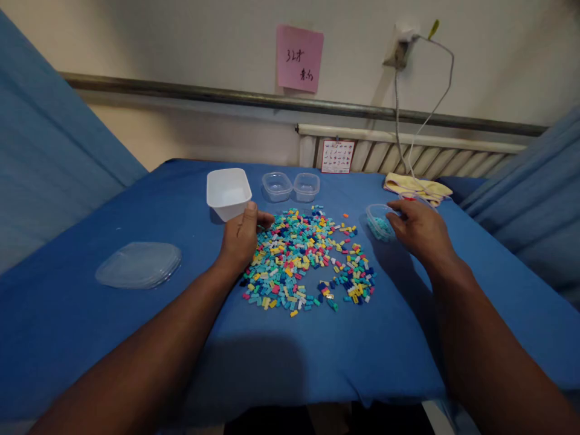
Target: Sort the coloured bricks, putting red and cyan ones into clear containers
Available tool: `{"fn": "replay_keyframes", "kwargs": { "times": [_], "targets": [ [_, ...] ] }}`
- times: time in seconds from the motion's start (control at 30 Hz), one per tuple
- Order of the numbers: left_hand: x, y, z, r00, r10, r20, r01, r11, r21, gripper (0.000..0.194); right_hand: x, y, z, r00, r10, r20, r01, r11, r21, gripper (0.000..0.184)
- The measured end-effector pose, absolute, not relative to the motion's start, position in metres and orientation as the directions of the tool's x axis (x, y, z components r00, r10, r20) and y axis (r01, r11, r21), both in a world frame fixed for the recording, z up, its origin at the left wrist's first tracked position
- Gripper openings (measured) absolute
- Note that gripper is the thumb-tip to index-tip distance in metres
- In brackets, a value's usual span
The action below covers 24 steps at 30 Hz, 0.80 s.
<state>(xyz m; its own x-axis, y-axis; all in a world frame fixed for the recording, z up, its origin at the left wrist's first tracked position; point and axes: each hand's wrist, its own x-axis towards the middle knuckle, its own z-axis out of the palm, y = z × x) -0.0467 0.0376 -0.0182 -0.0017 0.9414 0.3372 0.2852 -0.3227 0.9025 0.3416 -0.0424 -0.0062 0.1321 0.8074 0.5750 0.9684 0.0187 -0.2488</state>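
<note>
Blue-covered table, toy-brick heap in the middle

The mixed-colour heap spreads before you, a stack of clear lids to its left. Your left hand is at the heap's edge near the white tub, thumb and fingers parted, nothing visibly held. Your right hand narrows at the rim of a clear tub of turquoise bricks, right of the heap; whether it grips, I cannot tell. The step in hand seems to be handling that tub; moving it would call for a firm, level hold.

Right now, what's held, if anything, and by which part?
The right hand apparently holds the turquoise-brick tub by its rim; for the left hand, I can't tell.
</note>
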Motion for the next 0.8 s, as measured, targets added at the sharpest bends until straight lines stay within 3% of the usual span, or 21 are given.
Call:
{"fn": "replay_keyframes", "kwargs": {
  "times": [0.1, 0.2, 0.27, 0.37, 0.47, 0.8],
  "targets": [
    [-0.046, 0.039, -0.021, 0.004, 0.946, 0.324, 0.283, -0.312, 0.907, 0.082, 0.329, -0.043, -0.006, 0.075, 0.767, 0.637, 0.957, 0.124, -0.261, 0.031],
    [-0.045, 0.039, -0.024, 0.011, 0.948, 0.318, 0.267, -0.309, 0.913, 0.084, 0.293, -0.05, -0.003, -0.036, 0.758, 0.652, 0.878, 0.335, -0.341, 0.024],
    [-0.045, 0.038, -0.025, 0.02, 0.945, 0.326, 0.262, -0.32, 0.911, 0.084, 0.259, -0.06, -0.002, -0.229, 0.783, 0.579, 0.757, 0.517, -0.4, 0.02],
    [-0.045, 0.037, -0.026, 0.03, 0.94, 0.341, 0.258, -0.337, 0.906, 0.085, 0.213, -0.076, -0.004, -0.611, 0.679, 0.407, 0.516, 0.731, -0.446, 0.021],
    [-0.045, 0.038, -0.028, 0.039, 0.937, 0.348, 0.253, -0.347, 0.903, 0.086, 0.189, -0.085, -0.009, -0.741, 0.602, 0.298, 0.447, 0.772, -0.451, 0.024],
    [-0.048, 0.042, -0.034, 0.059, 0.933, 0.355, 0.251, -0.358, 0.899, 0.085, 0.184, -0.084, -0.016, -0.767, 0.608, 0.203, 0.514, 0.772, -0.373, 0.026]
  ]
}}
